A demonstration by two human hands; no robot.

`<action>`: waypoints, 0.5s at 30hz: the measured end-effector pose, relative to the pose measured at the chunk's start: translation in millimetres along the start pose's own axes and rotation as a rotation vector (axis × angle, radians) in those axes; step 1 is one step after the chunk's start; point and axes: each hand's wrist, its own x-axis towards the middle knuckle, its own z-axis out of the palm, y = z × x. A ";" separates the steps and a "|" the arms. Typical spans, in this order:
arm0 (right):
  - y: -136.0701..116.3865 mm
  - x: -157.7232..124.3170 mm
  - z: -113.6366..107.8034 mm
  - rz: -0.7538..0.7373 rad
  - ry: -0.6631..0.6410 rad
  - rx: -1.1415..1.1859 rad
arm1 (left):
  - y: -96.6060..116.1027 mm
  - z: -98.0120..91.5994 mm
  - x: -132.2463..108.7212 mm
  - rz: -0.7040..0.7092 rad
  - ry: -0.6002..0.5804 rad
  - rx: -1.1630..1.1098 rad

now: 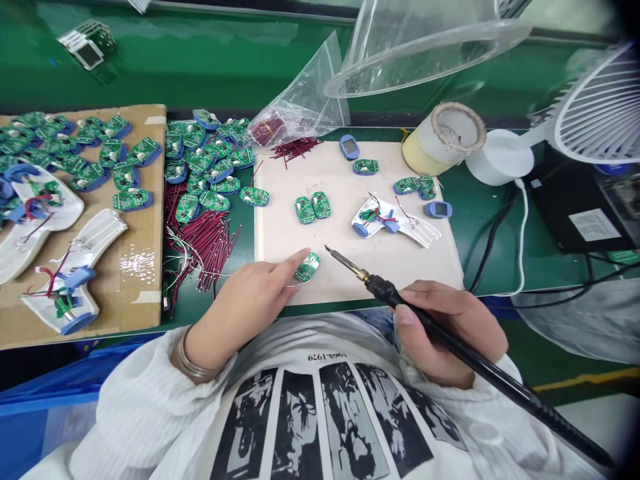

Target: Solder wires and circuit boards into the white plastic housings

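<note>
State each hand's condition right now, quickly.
Left hand: fingertip on the green circuit board; grip cannot be told.
Right hand: closed around the soldering iron.

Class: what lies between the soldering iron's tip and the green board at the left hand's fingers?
Head view: only a short bare strip of beige mat separates the soldering iron tip from the green board.

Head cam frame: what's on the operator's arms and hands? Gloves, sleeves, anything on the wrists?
No gloves: the left hand and right hand are both bare. Both arms are in long white sleeves with a fine stripe, the left sleeve and the right sleeve alike. A silver metal bangle sits on the left wrist. No cables or markings show on either arm.
</note>
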 end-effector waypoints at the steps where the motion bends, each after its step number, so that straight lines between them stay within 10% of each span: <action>1: 0.2 0.8 -0.5 -0.006 0.002 -0.002 | -1.2 -2.7 4.7 0.007 -0.071 0.015; 6: 3.0 -1.5 -1.8 0.013 0.021 -0.028 | 4.9 -4.9 21.0 -0.091 -0.148 0.075; 15: 5.3 -11.5 1.2 0.033 0.022 -0.023 | 11.3 10.8 -7.8 -0.051 0.348 -0.134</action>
